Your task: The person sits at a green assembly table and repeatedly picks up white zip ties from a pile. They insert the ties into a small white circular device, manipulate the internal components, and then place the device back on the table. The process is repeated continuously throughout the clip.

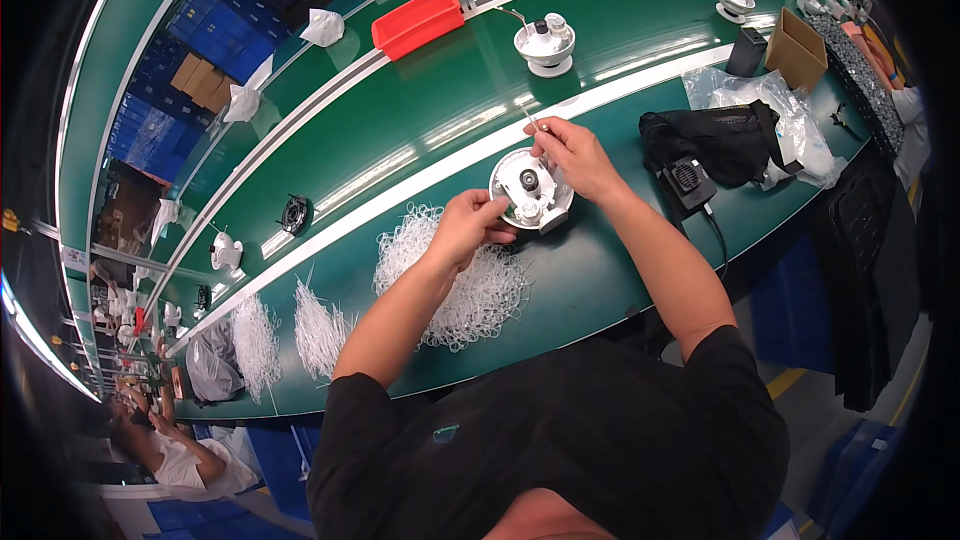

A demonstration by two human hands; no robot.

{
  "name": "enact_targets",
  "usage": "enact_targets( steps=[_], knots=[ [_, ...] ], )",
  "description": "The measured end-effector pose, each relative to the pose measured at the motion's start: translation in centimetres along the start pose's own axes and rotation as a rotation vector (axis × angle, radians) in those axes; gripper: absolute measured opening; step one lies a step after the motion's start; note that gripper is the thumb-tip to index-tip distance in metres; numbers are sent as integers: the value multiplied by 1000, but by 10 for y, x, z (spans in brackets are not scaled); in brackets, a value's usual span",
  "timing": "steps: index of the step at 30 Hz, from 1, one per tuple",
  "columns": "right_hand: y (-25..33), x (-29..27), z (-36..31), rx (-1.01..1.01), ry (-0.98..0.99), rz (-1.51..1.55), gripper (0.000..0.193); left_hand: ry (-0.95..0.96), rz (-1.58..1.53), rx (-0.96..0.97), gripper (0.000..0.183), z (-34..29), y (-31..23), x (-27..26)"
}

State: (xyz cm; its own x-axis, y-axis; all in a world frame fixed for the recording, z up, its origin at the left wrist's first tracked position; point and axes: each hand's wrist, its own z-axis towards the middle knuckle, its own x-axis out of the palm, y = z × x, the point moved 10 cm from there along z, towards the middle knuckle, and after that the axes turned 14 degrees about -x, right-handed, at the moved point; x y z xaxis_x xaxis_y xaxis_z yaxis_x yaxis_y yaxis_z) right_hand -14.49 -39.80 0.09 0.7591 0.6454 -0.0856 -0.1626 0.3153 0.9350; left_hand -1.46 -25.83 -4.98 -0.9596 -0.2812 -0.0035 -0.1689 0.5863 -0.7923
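Observation:
A round white housing (513,169) with a dark lens-like part in its middle is in front of me at the bench's edge. My left hand (466,227) grips its lower left rim, thumb on top and fingers beneath. At its upper right, my right hand (572,152) pinches a thin pale cable or strip (528,116) that points up and away; which of the two it is, I cannot tell. Beside and partly under my left forearm lies a big heap of looped white ties (478,292). The fingertips of my right hand are closed, partly hiding the housing's upper edge.
On the green belt (400,168) beyond stand similar white units (548,58), a black ring-shaped part (293,214) and a red tray (420,22). More white strands (318,330) lie left. At right are a black bag (710,140), a black device (686,184) and a cardboard box (797,52).

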Motion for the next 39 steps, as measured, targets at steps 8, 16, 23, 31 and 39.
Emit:
enact_targets(
  steps=[8, 16, 23, 31, 39],
  knots=[
    [19, 12, 7, -263, 61, -193, 29, -235, -3, 384, 27, -3, -59, -38],
    [19, 19, 12, -139, 107, -178, 21, -131, -169, 480, 15, 12, -83, -25],
    [15, 21, 14, -197, 107, -210, 20, -4, -307, 477, 19, 17, -85, -13],
    [17, 21, 14, -281, 134, -227, 21, -35, 12, 446, 13, 20, -91, 3],
    [12, 16, 12, -199, 77, -109, 22, -136, 216, 428, 13, 25, -92, 6]
  ],
)
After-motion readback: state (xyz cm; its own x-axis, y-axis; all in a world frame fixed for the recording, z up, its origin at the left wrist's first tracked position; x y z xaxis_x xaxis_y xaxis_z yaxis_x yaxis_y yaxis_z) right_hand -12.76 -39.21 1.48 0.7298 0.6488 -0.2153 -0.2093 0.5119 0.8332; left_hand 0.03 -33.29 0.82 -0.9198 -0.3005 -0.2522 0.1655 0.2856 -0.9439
